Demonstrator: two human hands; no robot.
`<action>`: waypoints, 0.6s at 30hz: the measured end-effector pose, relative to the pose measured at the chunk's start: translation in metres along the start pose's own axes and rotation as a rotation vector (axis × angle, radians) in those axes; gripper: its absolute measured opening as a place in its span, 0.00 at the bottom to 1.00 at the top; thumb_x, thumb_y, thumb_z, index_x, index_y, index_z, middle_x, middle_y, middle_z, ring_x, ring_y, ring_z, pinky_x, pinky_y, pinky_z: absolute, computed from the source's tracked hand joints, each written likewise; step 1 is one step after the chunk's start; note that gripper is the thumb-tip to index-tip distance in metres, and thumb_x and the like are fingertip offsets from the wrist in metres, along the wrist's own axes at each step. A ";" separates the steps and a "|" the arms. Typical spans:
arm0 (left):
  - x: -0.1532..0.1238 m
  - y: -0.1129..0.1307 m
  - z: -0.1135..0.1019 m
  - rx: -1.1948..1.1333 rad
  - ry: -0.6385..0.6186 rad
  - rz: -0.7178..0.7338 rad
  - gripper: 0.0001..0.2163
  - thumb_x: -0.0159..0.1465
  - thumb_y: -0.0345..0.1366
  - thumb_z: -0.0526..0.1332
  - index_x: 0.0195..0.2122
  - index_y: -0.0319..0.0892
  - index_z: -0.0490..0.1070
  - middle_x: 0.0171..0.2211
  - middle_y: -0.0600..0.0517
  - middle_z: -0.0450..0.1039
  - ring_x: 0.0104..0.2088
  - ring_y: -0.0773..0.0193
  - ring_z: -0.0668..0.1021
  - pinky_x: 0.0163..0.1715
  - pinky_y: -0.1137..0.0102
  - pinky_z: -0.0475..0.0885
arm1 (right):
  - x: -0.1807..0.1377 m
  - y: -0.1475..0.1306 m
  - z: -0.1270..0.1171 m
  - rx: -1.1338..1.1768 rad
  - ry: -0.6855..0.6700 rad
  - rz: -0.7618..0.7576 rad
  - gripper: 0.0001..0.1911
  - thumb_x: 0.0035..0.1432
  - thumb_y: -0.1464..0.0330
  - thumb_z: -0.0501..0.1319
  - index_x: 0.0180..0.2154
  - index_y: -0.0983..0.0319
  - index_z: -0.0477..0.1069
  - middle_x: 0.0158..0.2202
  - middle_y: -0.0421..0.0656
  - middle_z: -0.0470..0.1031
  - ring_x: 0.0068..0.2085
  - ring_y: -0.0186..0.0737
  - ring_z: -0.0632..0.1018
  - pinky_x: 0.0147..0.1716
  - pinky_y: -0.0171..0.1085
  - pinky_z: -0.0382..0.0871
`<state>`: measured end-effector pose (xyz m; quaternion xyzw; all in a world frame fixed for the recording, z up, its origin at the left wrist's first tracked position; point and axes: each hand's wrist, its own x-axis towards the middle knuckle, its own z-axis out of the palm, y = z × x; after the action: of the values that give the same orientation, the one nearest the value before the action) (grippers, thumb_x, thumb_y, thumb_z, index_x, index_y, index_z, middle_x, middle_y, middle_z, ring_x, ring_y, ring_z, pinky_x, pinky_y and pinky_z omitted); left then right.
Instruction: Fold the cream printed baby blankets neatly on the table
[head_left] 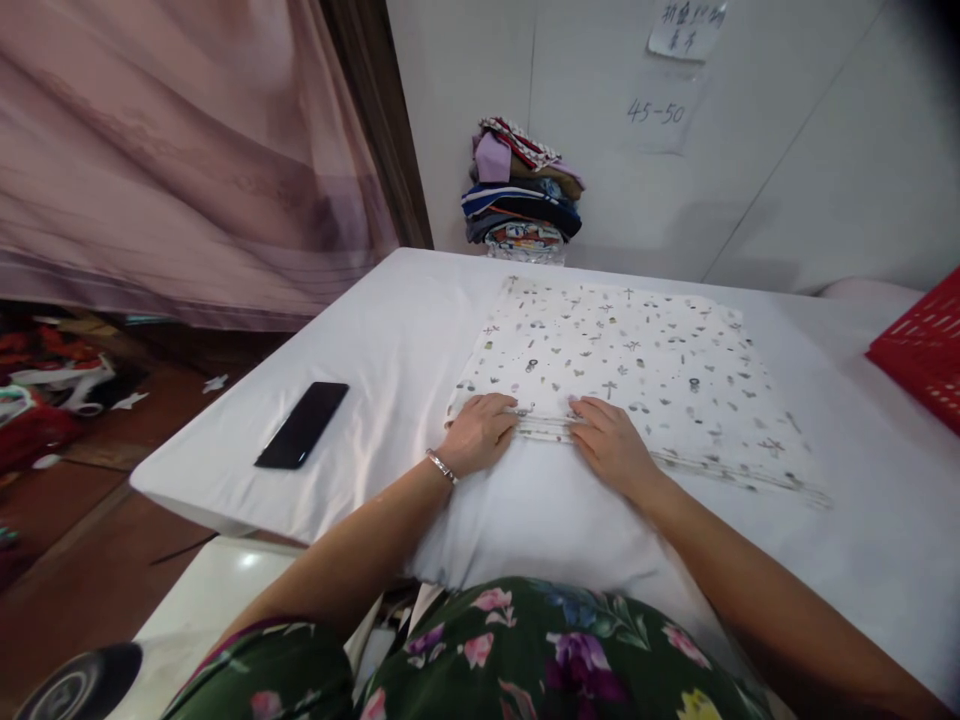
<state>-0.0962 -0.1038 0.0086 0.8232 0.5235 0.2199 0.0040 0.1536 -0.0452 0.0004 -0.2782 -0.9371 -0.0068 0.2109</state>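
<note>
A folded white cloth (585, 350) with small printed figures lies flat on the white-covered table, its layered edge facing me. At its near left corner my left hand (482, 430), with a bracelet on the wrist, grips the layers, fingers on top. My right hand (611, 440) holds the same near edge a short way to the right, its fingers curled over the layers. Both thumbs are near the front of the edge, and part of the fold under the hands is hidden.
A black phone (304, 425) rests on the white tablecloth (375, 330) to the left. Folded clothes (525, 195) are stacked at the back by the wall. A red plastic basket (926, 345) stands at the right edge. A pink curtain (187, 150) hangs at the left.
</note>
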 end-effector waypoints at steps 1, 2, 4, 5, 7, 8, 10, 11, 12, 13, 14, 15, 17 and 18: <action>0.000 0.001 -0.001 0.000 -0.005 0.000 0.10 0.61 0.32 0.53 0.39 0.43 0.73 0.48 0.47 0.67 0.50 0.57 0.68 0.49 0.59 0.64 | 0.000 0.000 0.001 -0.005 -0.003 0.003 0.12 0.61 0.71 0.50 0.36 0.61 0.72 0.54 0.48 0.65 0.56 0.49 0.62 0.48 0.49 0.61; 0.001 0.002 -0.002 0.000 -0.013 -0.001 0.10 0.61 0.33 0.53 0.39 0.44 0.73 0.48 0.46 0.68 0.50 0.57 0.68 0.49 0.59 0.63 | 0.001 0.001 0.002 -0.006 -0.006 0.004 0.12 0.61 0.71 0.50 0.35 0.61 0.72 0.54 0.48 0.65 0.56 0.49 0.61 0.48 0.50 0.61; 0.002 0.004 -0.003 0.001 -0.029 -0.011 0.10 0.62 0.35 0.54 0.39 0.44 0.73 0.48 0.46 0.68 0.50 0.56 0.68 0.49 0.58 0.63 | 0.002 0.001 0.003 0.010 -0.008 -0.005 0.12 0.60 0.73 0.50 0.34 0.62 0.71 0.54 0.48 0.65 0.57 0.49 0.61 0.48 0.50 0.61; 0.002 0.004 -0.003 0.003 -0.033 -0.017 0.10 0.62 0.36 0.54 0.39 0.44 0.73 0.48 0.46 0.68 0.50 0.56 0.68 0.49 0.58 0.63 | 0.002 0.000 0.002 0.028 -0.001 -0.011 0.12 0.60 0.73 0.49 0.34 0.62 0.71 0.54 0.48 0.65 0.57 0.49 0.61 0.48 0.50 0.61; 0.002 0.005 -0.004 0.007 -0.028 -0.026 0.10 0.62 0.37 0.53 0.41 0.44 0.73 0.48 0.46 0.68 0.50 0.56 0.68 0.49 0.58 0.63 | 0.002 -0.003 0.000 0.081 0.027 -0.030 0.12 0.61 0.73 0.49 0.33 0.62 0.70 0.53 0.48 0.66 0.58 0.48 0.60 0.49 0.50 0.61; 0.002 0.005 -0.004 0.009 -0.023 -0.027 0.11 0.63 0.37 0.53 0.41 0.44 0.73 0.48 0.46 0.68 0.50 0.56 0.68 0.49 0.58 0.63 | 0.002 -0.005 -0.002 0.113 0.040 -0.041 0.11 0.61 0.73 0.48 0.33 0.62 0.69 0.53 0.48 0.66 0.58 0.47 0.60 0.50 0.50 0.60; 0.002 0.004 -0.004 0.013 -0.015 -0.017 0.11 0.63 0.38 0.53 0.41 0.44 0.72 0.48 0.46 0.68 0.49 0.57 0.68 0.49 0.59 0.63 | 0.001 -0.008 -0.007 0.165 0.048 -0.061 0.10 0.61 0.73 0.48 0.33 0.61 0.67 0.53 0.48 0.65 0.59 0.47 0.58 0.51 0.51 0.60; 0.001 0.004 -0.004 0.015 -0.013 -0.010 0.11 0.63 0.38 0.53 0.41 0.44 0.72 0.48 0.46 0.68 0.49 0.57 0.68 0.49 0.59 0.63 | 0.001 -0.010 -0.008 0.181 0.041 -0.069 0.10 0.61 0.73 0.48 0.32 0.61 0.67 0.54 0.48 0.65 0.60 0.47 0.57 0.51 0.51 0.59; 0.001 0.004 -0.003 0.017 -0.013 -0.004 0.11 0.63 0.37 0.53 0.41 0.43 0.72 0.48 0.46 0.68 0.49 0.57 0.68 0.49 0.60 0.63 | 0.000 -0.011 -0.010 0.193 0.030 -0.077 0.10 0.61 0.73 0.48 0.32 0.61 0.66 0.54 0.49 0.64 0.60 0.47 0.57 0.52 0.51 0.59; 0.001 0.003 -0.003 0.017 -0.014 -0.002 0.11 0.63 0.37 0.53 0.41 0.43 0.72 0.48 0.46 0.68 0.49 0.57 0.68 0.49 0.60 0.63 | 0.000 -0.011 -0.010 0.199 0.019 -0.079 0.10 0.61 0.74 0.48 0.32 0.61 0.66 0.55 0.49 0.64 0.61 0.47 0.56 0.52 0.51 0.59; 0.001 0.003 -0.003 0.018 -0.014 -0.002 0.10 0.64 0.37 0.53 0.40 0.43 0.73 0.48 0.46 0.68 0.49 0.57 0.68 0.48 0.60 0.63 | -0.001 -0.011 -0.010 0.201 0.013 -0.078 0.10 0.61 0.74 0.48 0.32 0.61 0.66 0.55 0.49 0.63 0.61 0.48 0.56 0.52 0.52 0.59; 0.002 0.003 -0.003 0.018 -0.013 -0.004 0.10 0.64 0.36 0.52 0.39 0.43 0.73 0.47 0.46 0.68 0.49 0.58 0.69 0.48 0.60 0.64 | -0.001 -0.011 -0.010 0.200 0.013 -0.071 0.10 0.61 0.74 0.48 0.32 0.61 0.66 0.55 0.49 0.63 0.61 0.48 0.56 0.52 0.52 0.59; 0.003 0.004 -0.004 0.019 -0.005 -0.011 0.10 0.64 0.35 0.51 0.36 0.43 0.73 0.47 0.47 0.69 0.48 0.58 0.69 0.48 0.60 0.64 | -0.001 -0.010 -0.008 0.195 0.020 -0.054 0.10 0.61 0.74 0.48 0.32 0.61 0.66 0.55 0.49 0.63 0.61 0.49 0.56 0.51 0.53 0.59; 0.003 0.004 -0.005 0.019 0.000 -0.013 0.11 0.64 0.34 0.51 0.36 0.43 0.73 0.47 0.47 0.69 0.48 0.59 0.69 0.48 0.60 0.64 | -0.001 -0.009 -0.006 0.193 0.017 -0.048 0.10 0.61 0.73 0.48 0.32 0.61 0.66 0.55 0.49 0.63 0.61 0.49 0.56 0.51 0.53 0.60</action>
<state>-0.0936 -0.1045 0.0153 0.8197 0.5309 0.2150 -0.0024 0.1521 -0.0545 0.0064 -0.2339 -0.9380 0.0759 0.2442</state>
